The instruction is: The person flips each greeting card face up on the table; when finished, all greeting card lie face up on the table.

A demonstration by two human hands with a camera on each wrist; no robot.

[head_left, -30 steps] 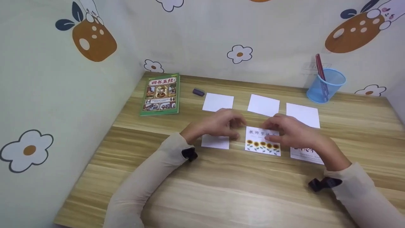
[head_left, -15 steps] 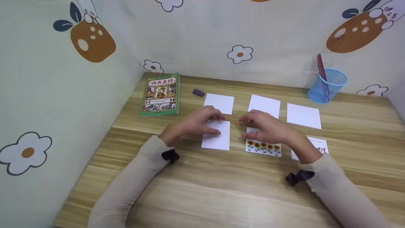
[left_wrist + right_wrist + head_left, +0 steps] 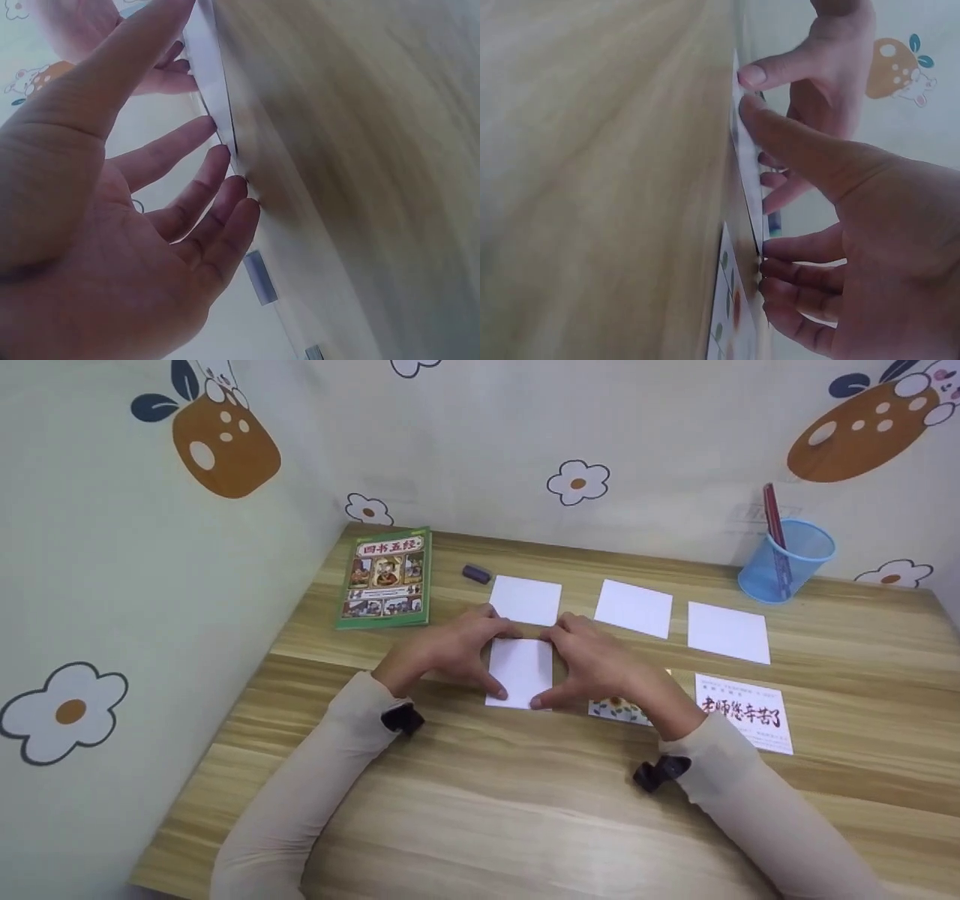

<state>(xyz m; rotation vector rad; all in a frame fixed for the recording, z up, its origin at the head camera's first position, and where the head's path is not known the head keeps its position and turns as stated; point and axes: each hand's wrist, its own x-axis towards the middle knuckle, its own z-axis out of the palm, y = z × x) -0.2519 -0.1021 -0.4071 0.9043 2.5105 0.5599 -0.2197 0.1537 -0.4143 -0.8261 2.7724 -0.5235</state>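
A white card (image 3: 520, 671) lies on the wooden table between both hands. My left hand (image 3: 461, 649) spans its left side, fingers at the far corner and thumb on the near part. On the right side my right hand (image 3: 596, 664) mirrors this, its thumb over the near right corner. In the left wrist view, extended fingertips meet the far edge of the card (image 3: 214, 75). Seen from the right wrist, both thumbs are at the card's near end (image 3: 746, 165). A sunflower card (image 3: 611, 710) is partly hidden under the right wrist; a card with red writing (image 3: 750, 712) lies farther right.
Three blank white cards, left (image 3: 526, 600), middle (image 3: 634, 608) and right (image 3: 729, 631), form a row behind. A green illustrated book (image 3: 386, 577) lies back left, near a small dark block (image 3: 477, 574). A blue mesh cup (image 3: 802, 566) with red pens (image 3: 774, 514) stands back right.
Both hands have left the sunflower card's area, moved left and come down on the white card's sides. The red-writing card is now uncovered. The head view has shifted slightly.
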